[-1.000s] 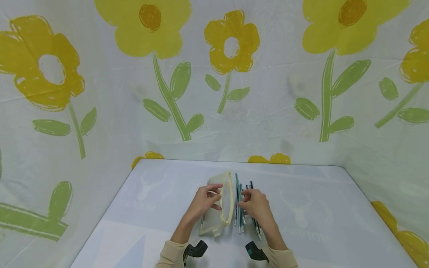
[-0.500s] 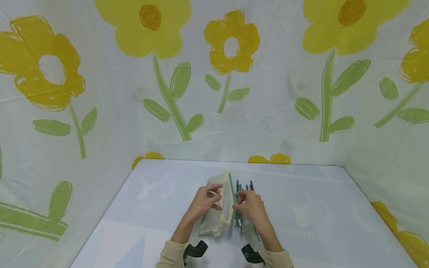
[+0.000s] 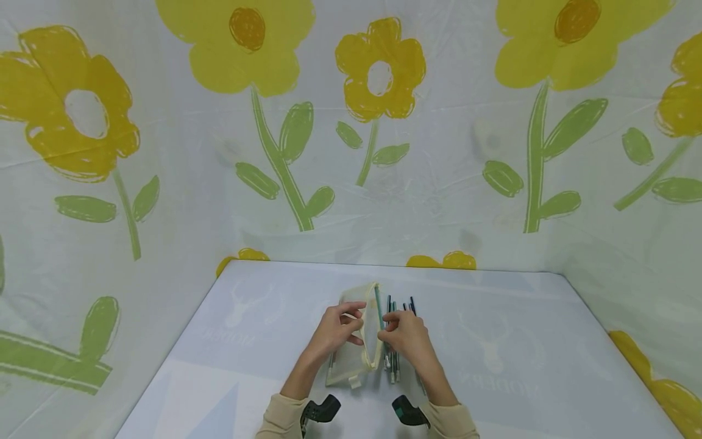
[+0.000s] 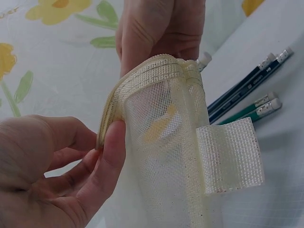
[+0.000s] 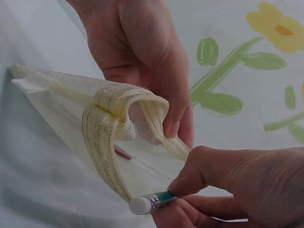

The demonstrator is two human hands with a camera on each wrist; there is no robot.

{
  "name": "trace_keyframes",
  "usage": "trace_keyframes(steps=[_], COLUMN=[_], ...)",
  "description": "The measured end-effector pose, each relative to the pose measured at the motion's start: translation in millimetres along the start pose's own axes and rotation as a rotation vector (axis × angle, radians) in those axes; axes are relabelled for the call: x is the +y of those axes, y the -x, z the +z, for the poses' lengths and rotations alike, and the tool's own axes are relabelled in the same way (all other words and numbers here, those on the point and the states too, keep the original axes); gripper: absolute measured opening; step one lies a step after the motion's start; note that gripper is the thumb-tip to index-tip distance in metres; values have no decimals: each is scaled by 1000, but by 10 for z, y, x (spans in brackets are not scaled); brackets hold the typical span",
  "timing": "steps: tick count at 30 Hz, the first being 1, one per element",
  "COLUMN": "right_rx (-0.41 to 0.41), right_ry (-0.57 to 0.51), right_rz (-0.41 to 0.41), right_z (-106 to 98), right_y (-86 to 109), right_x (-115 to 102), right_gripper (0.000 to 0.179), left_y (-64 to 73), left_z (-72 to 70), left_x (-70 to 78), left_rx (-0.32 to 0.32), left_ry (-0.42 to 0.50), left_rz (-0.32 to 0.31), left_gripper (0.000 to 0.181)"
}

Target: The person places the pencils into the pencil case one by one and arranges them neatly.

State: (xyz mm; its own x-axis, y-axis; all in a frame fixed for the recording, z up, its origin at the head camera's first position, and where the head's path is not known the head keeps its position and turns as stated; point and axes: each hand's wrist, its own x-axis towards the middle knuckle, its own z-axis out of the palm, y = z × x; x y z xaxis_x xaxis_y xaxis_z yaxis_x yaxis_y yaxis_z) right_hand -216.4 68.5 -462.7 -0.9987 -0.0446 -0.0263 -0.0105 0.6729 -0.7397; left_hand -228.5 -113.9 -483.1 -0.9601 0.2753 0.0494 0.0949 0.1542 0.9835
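A cream mesh zip pouch [image 3: 342, 364] stands on the table with its mouth open to the right. My left hand [image 3: 336, 326] pinches the near zip edge between thumb and fingers, as the left wrist view shows. In my right hand [image 3: 408, 335] a green pencil [image 5: 165, 196] is pinched near its white eraser end, beside the pouch mouth. The head view has this pencil's far part [image 3: 378, 299] lying along the opening. Inside the pouch [image 5: 71, 102], a thin dark-red tipped item [image 5: 122, 152] shows in the right wrist view.
Loose green pencils [image 4: 259, 110] and dark blue pencils [image 4: 247, 84] lie on the table just right of the pouch. The white table [image 3: 526, 335] has faint printing. Flower-patterned cloth [image 3: 439, 152] hangs behind and at both sides.
My right hand has moved left from the loose pencils to the pouch mouth, bringing the green pencil with it. The left hand and pouch have stayed in place.
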Motion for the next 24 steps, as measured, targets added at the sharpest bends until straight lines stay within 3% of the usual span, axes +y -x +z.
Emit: trace_keyframes(steps=[15, 24], right_rx=[-18, -17], right_ry=[-86, -83], right_rz=[31, -3], right_z=[23, 53], right_y=[-39, -37], right_x=[-58, -72], right_gripper=[39, 40], left_y=[-19, -13], left_z=[10, 3], left_x=[-2, -22], left_rx=[8, 2], left_ry=[-4, -8], left_rz=[-6, -1], left_gripper=[41, 41])
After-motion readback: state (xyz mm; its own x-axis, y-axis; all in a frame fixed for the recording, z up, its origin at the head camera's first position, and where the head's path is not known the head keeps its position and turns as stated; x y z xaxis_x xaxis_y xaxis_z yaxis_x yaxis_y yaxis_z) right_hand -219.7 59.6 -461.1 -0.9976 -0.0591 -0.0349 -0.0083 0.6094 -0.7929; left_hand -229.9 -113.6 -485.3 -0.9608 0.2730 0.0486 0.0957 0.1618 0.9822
